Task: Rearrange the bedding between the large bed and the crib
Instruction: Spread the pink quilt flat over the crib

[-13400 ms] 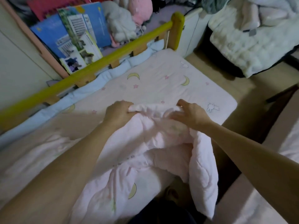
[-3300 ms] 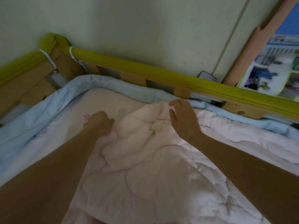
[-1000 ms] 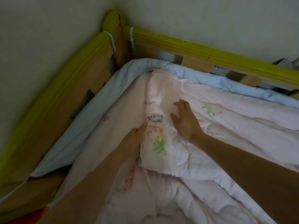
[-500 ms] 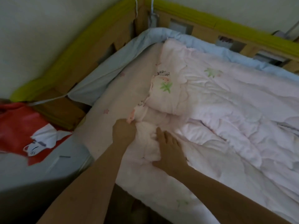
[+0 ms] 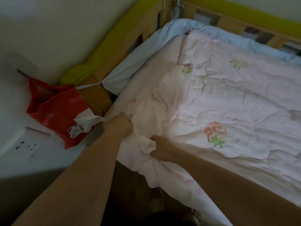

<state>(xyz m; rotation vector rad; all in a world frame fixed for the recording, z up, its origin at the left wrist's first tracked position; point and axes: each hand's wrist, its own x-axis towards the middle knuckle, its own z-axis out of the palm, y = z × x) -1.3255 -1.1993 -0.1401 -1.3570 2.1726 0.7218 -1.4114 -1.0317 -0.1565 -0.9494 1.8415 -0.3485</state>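
- The pink quilt (image 5: pixel 228 98) lies spread over the crib (image 5: pixel 211 15) mattress, its near corner bunched at the open edge.
- The left hand (image 5: pixel 121 124) and right hand (image 5: pixel 160 148) each have fingers curled, clamped on that bunched corner.
- A red bag (image 5: pixel 55 108) sits beside the crib.

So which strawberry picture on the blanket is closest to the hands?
The big red strawberry with green leaves, just right of the right hand. The other two strawberries are paler and lie farther up the pink quilt, toward the crib's corner.
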